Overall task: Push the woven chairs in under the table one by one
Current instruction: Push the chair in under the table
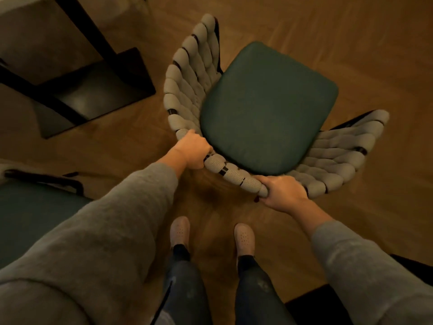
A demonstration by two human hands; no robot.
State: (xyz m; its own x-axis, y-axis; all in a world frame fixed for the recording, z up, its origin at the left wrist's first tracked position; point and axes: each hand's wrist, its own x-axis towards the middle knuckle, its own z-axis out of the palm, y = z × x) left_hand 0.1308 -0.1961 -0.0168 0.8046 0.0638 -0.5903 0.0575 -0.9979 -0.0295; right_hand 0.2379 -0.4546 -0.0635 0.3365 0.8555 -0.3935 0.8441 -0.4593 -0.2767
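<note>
A woven chair [185, 87] with a grey padded curved back and a dark green seat cushion [264, 106] stands on the wooden floor in front of me. My left hand [191, 150] grips the top rim of the back on the left. My right hand [283, 194] grips the same rim further right. The table [28, 26] shows at the upper left, with its pale top and a black leg on a black base plate [98, 90]. The chair stands to the right of that base, outside the table.
A second chair with a green seat [30, 214] and dark frame is at the left edge, close to my left sleeve. A dark object [311, 303] sits at the lower right. My feet [210, 235] stand just behind the chair. Open wooden floor lies to the right.
</note>
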